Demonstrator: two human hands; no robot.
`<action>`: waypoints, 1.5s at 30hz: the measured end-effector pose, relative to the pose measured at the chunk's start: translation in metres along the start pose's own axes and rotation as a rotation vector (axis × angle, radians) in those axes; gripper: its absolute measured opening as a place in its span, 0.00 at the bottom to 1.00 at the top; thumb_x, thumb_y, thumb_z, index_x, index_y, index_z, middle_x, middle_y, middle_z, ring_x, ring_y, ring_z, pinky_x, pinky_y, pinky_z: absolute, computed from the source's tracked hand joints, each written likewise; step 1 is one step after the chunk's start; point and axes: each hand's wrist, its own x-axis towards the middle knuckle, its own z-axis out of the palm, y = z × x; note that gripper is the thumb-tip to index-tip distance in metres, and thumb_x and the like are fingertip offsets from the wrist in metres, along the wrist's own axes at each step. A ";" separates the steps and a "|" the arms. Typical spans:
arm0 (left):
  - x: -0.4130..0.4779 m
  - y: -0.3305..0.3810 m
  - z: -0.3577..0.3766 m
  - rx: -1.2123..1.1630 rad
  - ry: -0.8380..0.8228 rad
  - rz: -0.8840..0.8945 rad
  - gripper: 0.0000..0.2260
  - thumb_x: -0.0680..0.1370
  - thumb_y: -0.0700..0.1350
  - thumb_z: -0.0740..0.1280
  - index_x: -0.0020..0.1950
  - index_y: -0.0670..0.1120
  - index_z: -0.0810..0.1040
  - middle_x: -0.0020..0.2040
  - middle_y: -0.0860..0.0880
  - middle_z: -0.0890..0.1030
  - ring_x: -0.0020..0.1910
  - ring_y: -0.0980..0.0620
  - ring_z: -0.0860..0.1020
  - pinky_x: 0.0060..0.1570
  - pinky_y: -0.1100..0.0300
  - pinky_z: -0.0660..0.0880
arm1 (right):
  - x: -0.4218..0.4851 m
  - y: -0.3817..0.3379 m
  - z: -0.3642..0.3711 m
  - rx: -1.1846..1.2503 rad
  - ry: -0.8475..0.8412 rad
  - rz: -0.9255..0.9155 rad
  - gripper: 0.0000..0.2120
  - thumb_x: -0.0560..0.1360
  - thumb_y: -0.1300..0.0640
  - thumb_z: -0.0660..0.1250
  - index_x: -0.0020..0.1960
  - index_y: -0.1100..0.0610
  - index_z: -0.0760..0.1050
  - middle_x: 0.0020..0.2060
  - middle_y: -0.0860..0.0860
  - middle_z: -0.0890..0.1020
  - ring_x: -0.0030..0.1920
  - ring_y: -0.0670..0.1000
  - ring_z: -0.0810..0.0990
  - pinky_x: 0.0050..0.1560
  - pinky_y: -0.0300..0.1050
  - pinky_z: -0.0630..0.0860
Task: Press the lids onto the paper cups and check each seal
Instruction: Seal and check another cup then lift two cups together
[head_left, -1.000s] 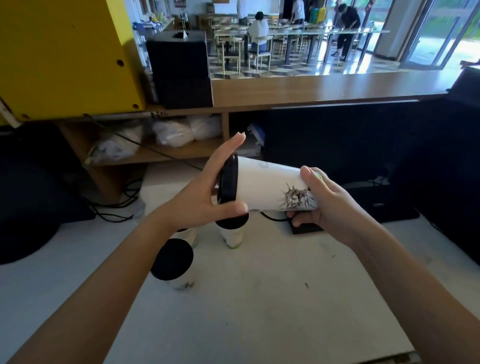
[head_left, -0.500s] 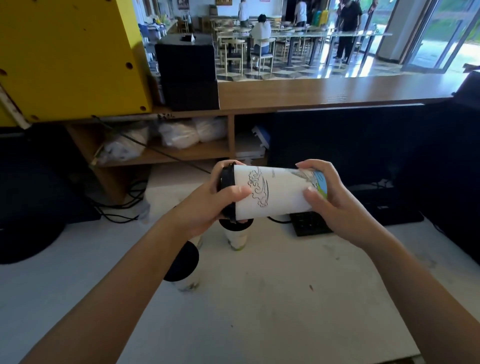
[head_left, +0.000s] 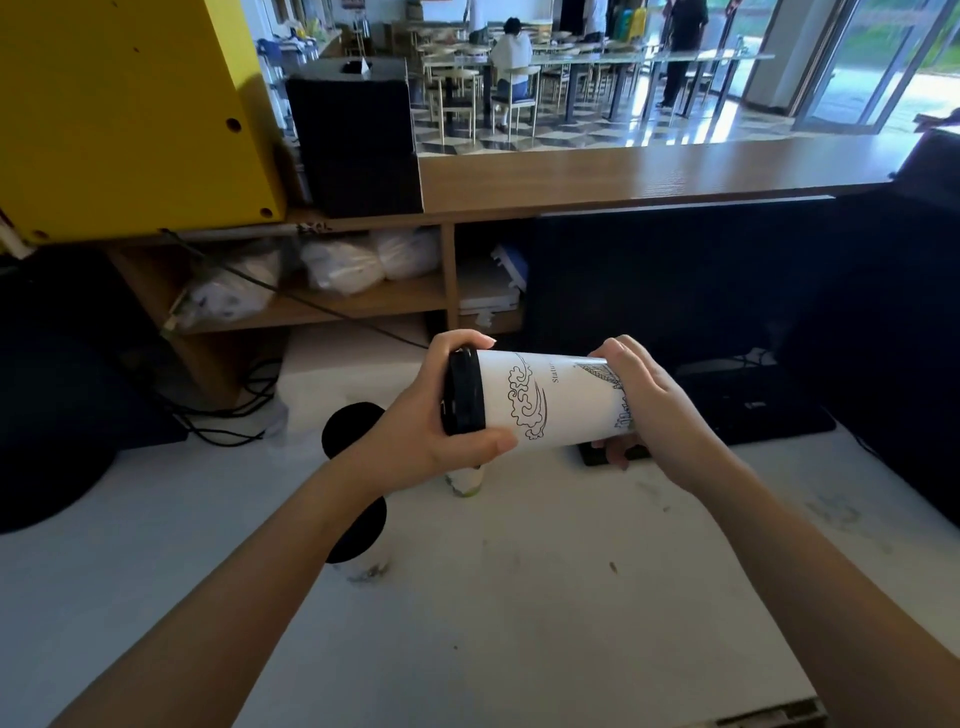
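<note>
The paper cup (head_left: 550, 400) is held in the air above the far middle of the white bench (head_left: 519, 623), lying on its side. Its long axis runs roughly level across the view, with the black lid (head_left: 464, 392) pointing to the person's left and the narrower base to the right.

The left hand (head_left: 415, 431) grips the lid end: its fingers (head_left: 462, 340) curl over the top of the lid's rim, and the thumb lies along the near side, across the seam onto the printed wall. The right hand (head_left: 660, 410) is wrapped round the base end, with fingertips showing underneath. Holding it by both ends lets one hand brace the cup while the other squeezes the rim, and tipping it sideways probably serves to test whether the lid holds. The step in hand looks like the seal check.

Other cups stand on the bench below:
- a far lidded cup (head_left: 345, 428), left of the left hand
- a near lidded cup (head_left: 358, 535), partly behind the left forearm
- a third cup (head_left: 466, 480) under the held one, its top hidden

A dark keyboard (head_left: 753, 421) lies toward the far right edge
</note>
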 end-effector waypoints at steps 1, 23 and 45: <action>0.001 -0.001 -0.001 0.014 0.004 0.010 0.31 0.65 0.52 0.73 0.62 0.65 0.61 0.56 0.57 0.72 0.53 0.57 0.77 0.37 0.62 0.79 | -0.001 0.000 -0.001 0.018 -0.023 0.008 0.16 0.79 0.45 0.54 0.48 0.58 0.70 0.33 0.51 0.76 0.28 0.51 0.77 0.22 0.45 0.71; 0.010 0.004 0.002 0.057 0.124 -0.051 0.24 0.68 0.50 0.72 0.57 0.65 0.64 0.57 0.56 0.71 0.53 0.57 0.76 0.38 0.66 0.78 | 0.000 -0.001 -0.011 0.150 -0.227 0.238 0.34 0.64 0.29 0.52 0.60 0.49 0.73 0.43 0.55 0.84 0.40 0.52 0.84 0.34 0.47 0.81; 0.025 -0.017 -0.012 -0.296 0.063 -0.271 0.19 0.63 0.55 0.72 0.52 0.62 0.73 0.54 0.51 0.77 0.49 0.52 0.82 0.36 0.59 0.78 | 0.009 0.021 -0.019 0.278 -0.309 -0.089 0.25 0.72 0.60 0.68 0.66 0.47 0.66 0.55 0.51 0.81 0.56 0.52 0.80 0.55 0.45 0.78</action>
